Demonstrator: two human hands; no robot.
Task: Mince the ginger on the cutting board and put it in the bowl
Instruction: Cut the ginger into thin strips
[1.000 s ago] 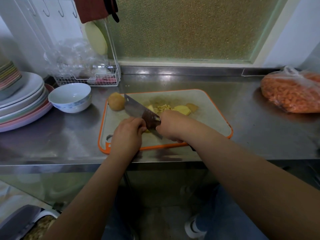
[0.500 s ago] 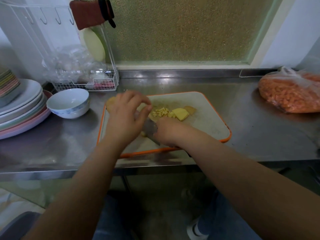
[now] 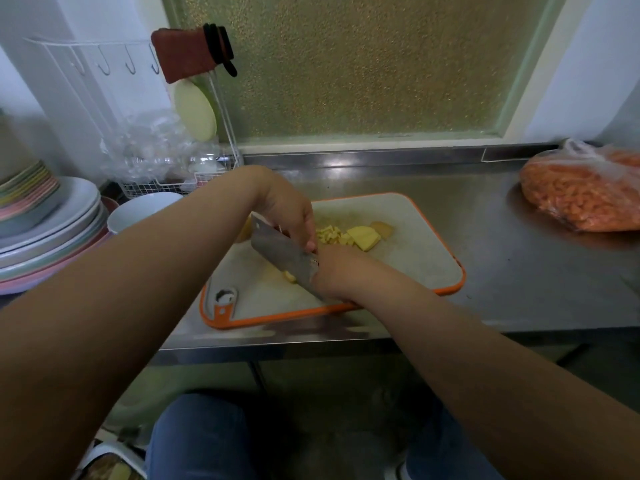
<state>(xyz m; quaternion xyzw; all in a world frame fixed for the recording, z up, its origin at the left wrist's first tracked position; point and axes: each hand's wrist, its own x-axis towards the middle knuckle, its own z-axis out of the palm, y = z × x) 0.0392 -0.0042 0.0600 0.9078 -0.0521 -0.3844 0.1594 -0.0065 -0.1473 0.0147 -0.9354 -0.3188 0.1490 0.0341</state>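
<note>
Chopped ginger [image 3: 328, 234] lies in a small pale-yellow heap near the middle of an orange-rimmed cutting board [image 3: 420, 252], with thicker ginger slices [image 3: 363, 238] touching the heap on its right and one stray piece [image 3: 290, 276] beside the blade's lower edge. A cleaver [image 3: 282, 255] is held at a slant over the board: the right hand [image 3: 334, 271] is closed around its handle end, while the left hand [image 3: 289, 211] curls over the top of the blade, fingertips [image 3: 310, 244] pressing down on the spine. A whole ginger knob is only partly visible behind the blade at the board's left edge. The board rests on a stainless-steel tabletop [image 3: 519, 271]. A white bowl [image 3: 138, 211] stands just off the board's left side, partly hidden by the left forearm, next to a stack of plates [image 3: 48, 230]. A wire rack [image 3: 166, 181] sits behind the bowl, and a plastic bag of orange contents [image 3: 581, 192] lies well apart at the far right.
</note>
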